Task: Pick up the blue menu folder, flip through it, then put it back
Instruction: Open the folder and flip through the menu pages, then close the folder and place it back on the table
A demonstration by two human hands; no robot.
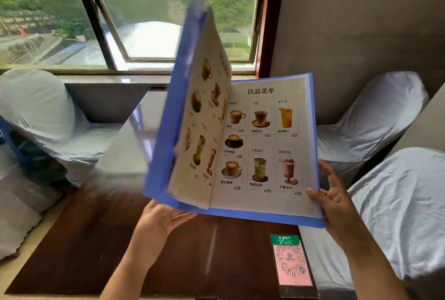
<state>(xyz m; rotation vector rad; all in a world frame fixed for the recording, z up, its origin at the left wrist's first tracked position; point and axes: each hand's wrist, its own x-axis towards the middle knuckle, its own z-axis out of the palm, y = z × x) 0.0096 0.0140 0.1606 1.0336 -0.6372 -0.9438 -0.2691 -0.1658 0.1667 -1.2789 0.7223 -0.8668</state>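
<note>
Hands, left [160, 218] and right [336, 199], hold blue menu folder [262, 145] open

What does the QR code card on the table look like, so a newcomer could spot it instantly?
Start at the dark brown wooden table below the window. Near its right edge, just under the open blue menu folder held by both hands, lies the QR code card. It is the only flat item on the tabletop: pink with a green header band, in a dark frame.
</note>
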